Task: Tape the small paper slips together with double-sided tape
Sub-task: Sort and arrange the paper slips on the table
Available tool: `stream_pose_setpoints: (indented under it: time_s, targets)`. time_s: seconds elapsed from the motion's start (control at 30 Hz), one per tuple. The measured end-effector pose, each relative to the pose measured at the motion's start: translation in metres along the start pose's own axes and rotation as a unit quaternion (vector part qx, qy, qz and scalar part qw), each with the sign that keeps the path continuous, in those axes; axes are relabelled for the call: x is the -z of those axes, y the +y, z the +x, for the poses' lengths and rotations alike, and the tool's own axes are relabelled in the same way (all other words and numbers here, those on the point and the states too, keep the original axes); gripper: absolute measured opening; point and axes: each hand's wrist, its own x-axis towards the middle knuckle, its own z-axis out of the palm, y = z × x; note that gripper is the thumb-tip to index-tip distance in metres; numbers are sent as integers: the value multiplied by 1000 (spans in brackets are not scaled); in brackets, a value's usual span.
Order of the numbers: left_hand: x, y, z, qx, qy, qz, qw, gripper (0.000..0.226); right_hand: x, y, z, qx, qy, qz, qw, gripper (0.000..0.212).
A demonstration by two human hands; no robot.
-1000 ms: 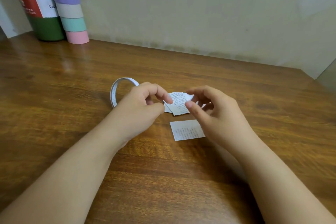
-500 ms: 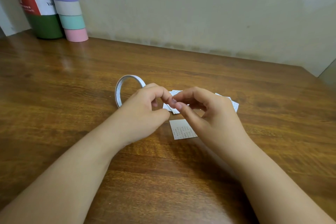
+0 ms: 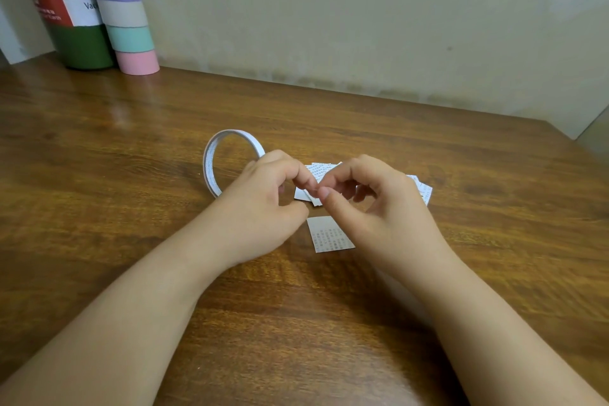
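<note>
A thin white ring of double-sided tape [image 3: 211, 161] stands on edge on the wooden table [image 3: 131, 224]. My left hand [image 3: 263, 204] grips the ring's right side with curled fingers. My right hand [image 3: 382, 211] meets it fingertip to fingertip, its thumb and forefinger pinching at the tape's loose end, which the fingers mostly hide. Behind and under both hands lies a small pile of printed paper slips [image 3: 318, 170], partly covered. One single slip [image 3: 331, 236] lies flat in front of the pile, below my right thumb.
At the back left, a dark green bottle [image 3: 75, 30] and a tall tube banded in purple, beige, teal and pink [image 3: 127, 16] stand against the wall. The table's far right corner [image 3: 557, 128] ends near the wall.
My right hand has moved left until its thumb and forefinger touch my left forefinger. It now covers more of the slips. The tape ring stays in my left hand.
</note>
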Motion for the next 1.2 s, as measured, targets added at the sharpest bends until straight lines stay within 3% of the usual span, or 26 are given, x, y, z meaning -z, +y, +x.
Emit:
stream_pose_setpoints:
  time_s: [0.1,0.23,0.4,0.57,0.73,0.83,1.0,1.1,1.2]
  targets:
    - [-1,1,0,3,-8,3,1000,31,4,-1,1,-65,-38,73,994,20]
    - [0,2,-1,6,-24,5,1000,35,9,-2,2,-145,-80,148,975,10]
    - [0,3,-1,12,-40,17,999,34,10,-3,4,-177,-100,170,964,25]
    - [0,1,-1,16,-40,-4,999,9,11,3,5,-200,-98,180,958,31]
    - [2,3,-2,15,-31,-47,998,52,11,4,5,-223,-100,208,947,33]
    - [5,8,-2,51,-23,-102,993,56,11,3,5,-233,-103,220,942,33]
    - [3,4,-2,69,-10,-97,993,64,11,8,4,-238,-122,235,934,34]
    - [3,-1,0,79,-8,-25,997,61,17,8,8,-272,-135,317,898,38]
    - [2,-4,1,59,-20,21,998,59,30,11,13,-380,-185,358,832,44]
